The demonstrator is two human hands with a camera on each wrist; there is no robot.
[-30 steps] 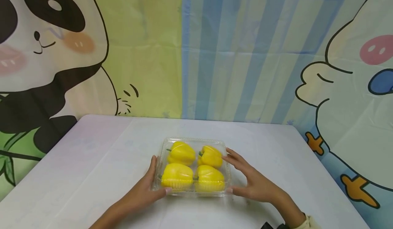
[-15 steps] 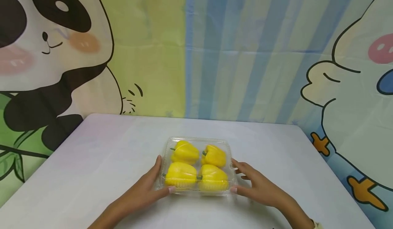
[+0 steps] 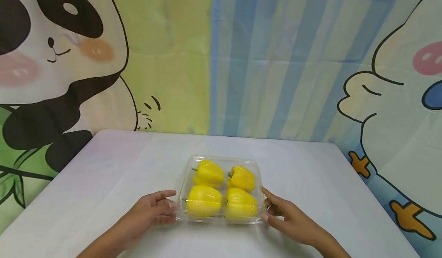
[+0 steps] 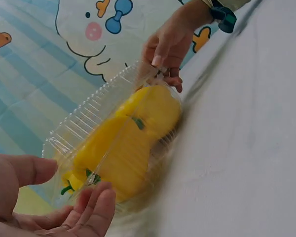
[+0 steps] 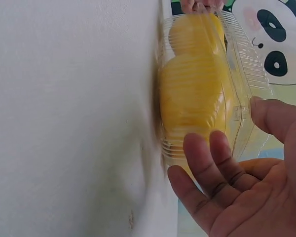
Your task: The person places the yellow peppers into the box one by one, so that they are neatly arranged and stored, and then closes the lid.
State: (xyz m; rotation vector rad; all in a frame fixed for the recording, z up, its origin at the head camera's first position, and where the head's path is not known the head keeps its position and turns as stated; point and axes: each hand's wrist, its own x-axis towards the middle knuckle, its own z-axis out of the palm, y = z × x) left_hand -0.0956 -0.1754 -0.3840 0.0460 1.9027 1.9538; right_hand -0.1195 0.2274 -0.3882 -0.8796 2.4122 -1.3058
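Note:
A clear plastic clamshell box (image 3: 224, 221) sits on the white table with several yellow bell peppers (image 3: 203, 200) inside, some showing green stems. At the box's left front corner is my left hand (image 3: 148, 217), its thumb (image 4: 37, 170) near the rim and its fingers loosely bent beside the wall. My right hand (image 3: 293, 217) is at the opposite side. In the right wrist view its thumb tip (image 5: 259, 111) meets the rim, while the other fingers (image 5: 200, 158) spread loosely along the side wall. Neither hand wraps round the box.
The white table (image 3: 114, 173) reaches back to a fabric backdrop (image 3: 179, 58) printed with a panda and a white cartoon animal. A dark band (image 4: 224, 19) is on the right wrist. The table's far edge lies behind the box.
My left hand has drawn back and turned, its thumb leaving the box's front edge for the left corner. The right hand has slid a little toward the front corner. The box stays put.

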